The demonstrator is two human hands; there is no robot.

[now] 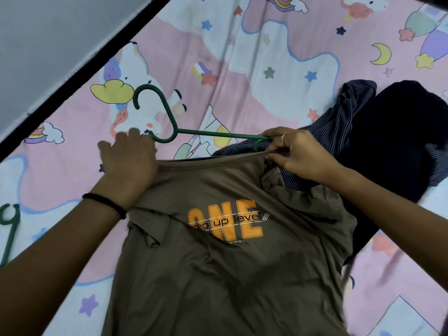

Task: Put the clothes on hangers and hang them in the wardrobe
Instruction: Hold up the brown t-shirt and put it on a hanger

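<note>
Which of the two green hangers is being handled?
The hanger above the brown shirt, touched by both hands; the other lies untouched at the left edge.

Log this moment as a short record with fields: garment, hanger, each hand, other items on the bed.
garment: brown T-shirt, print side up on the bedsheet
hanger: green hanger, lying at the shirt's collar, mostly outside it
left hand: blurred, at the hanger's neck
right hand: pinches collar edge beside the hanger's arm
other items: striped shirt, dark garment, second green hanger
</note>
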